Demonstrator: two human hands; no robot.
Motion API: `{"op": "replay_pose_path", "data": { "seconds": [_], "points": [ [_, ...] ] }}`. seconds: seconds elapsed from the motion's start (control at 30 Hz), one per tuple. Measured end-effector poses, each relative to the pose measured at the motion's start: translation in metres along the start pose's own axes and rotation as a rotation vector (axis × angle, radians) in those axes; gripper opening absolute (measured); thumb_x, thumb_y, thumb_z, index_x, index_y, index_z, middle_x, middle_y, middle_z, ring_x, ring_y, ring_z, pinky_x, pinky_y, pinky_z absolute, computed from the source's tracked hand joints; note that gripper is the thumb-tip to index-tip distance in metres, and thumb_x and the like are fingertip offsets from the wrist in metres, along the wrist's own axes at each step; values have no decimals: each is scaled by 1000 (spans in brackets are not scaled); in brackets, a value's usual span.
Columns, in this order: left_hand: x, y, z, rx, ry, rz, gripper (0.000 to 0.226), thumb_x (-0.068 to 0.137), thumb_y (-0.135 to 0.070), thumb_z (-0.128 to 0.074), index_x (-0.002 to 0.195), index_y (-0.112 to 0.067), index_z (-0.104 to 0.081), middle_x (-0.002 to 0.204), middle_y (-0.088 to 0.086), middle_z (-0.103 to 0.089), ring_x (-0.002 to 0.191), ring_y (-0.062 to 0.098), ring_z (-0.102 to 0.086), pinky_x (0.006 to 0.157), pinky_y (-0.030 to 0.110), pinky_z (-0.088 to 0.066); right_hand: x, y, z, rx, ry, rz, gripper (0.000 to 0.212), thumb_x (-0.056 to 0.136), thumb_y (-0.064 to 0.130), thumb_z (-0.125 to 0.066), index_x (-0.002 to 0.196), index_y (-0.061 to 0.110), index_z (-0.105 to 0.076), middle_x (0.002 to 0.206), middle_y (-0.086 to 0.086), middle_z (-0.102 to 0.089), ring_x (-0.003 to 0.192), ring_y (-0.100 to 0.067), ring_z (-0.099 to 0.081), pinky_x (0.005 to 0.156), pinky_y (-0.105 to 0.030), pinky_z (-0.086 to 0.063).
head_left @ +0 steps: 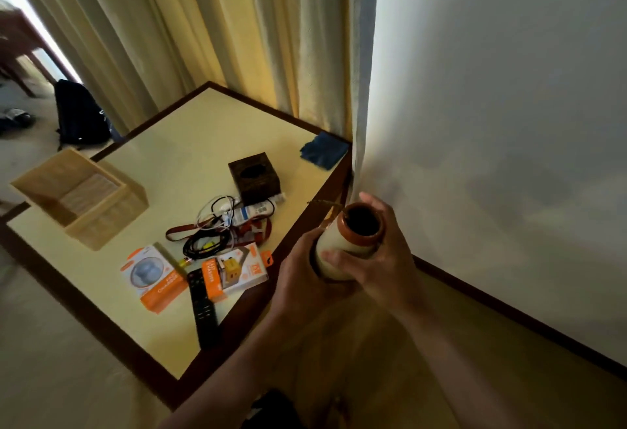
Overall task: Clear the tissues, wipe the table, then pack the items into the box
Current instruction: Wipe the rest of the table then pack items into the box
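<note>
Both hands hold a cream vase point(342, 252) with a brown rim off the table's right edge, above the floor. My left hand point(302, 276) grips its lower side and my right hand point(383, 252) wraps its far side. On the cream table point(176, 143) lie two orange product boxes point(154, 274) point(237, 267), a black remote point(203, 310), tangled cables point(212, 228), a white tube point(256, 211) and a dark tissue box point(254, 176). An open woven box point(81, 196) sits at the table's left. A blue cloth point(324, 152) lies at the far right corner.
Yellow curtains point(220, 38) hang behind the table and a white wall point(509, 123) stands to the right. A dark backpack point(79, 113) rests on the floor at the far left, near a wooden chair point(17, 45).
</note>
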State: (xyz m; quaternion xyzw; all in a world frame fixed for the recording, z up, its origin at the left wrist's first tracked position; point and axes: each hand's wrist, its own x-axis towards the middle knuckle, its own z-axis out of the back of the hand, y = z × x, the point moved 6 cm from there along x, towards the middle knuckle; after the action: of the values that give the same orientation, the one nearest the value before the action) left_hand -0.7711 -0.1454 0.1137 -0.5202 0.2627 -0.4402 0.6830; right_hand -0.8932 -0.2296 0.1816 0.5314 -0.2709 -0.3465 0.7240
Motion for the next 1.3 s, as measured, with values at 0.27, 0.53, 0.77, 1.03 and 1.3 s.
{"op": "replay_pose_path", "data": {
  "seconds": [0.27,0.53,0.77,1.03,1.3],
  "points": [
    [61,1,-24,130,-189,-11,78,66,-52,-84,129,-45,-38,126,-12,-53,114,10,-59,93,39,-58,69,-6,16,-122,-235,44,67,71,42,-90,123,32,-48,105,31,-53,92,25,-58,70,-2,-49],
    [174,77,44,112,21,219,102,71,-38,-92,155,-29,-35,148,-1,-42,127,13,-51,102,38,-54,185,-22,7,-218,-125,62,61,73,41,-90,121,28,-55,104,25,-63,99,8,-64,87,-22,-58],
    [220,159,158,247,-461,610,51,93,-42,-71,135,-18,-56,129,8,-61,109,26,-64,89,46,-58,278,-38,-17,-223,10,1,74,71,43,-90,132,30,-51,116,21,-60,106,1,-61,99,-29,-53],
    [249,195,161,504,-398,784,65,91,-49,-72,136,-7,-52,121,13,-63,103,27,-61,83,43,-57,380,-51,-49,-265,64,115,73,72,42,-91,130,26,-51,123,13,-59,113,-4,-57,95,-22,-50],
    [266,205,159,605,-457,839,32,90,-25,-71,118,-11,-68,98,14,-73,79,29,-67,69,39,-58,483,-91,-74,-283,83,106,72,71,42,-91,130,21,-55,124,9,-63,111,-5,-58,89,-7,-42]
  ]
}}
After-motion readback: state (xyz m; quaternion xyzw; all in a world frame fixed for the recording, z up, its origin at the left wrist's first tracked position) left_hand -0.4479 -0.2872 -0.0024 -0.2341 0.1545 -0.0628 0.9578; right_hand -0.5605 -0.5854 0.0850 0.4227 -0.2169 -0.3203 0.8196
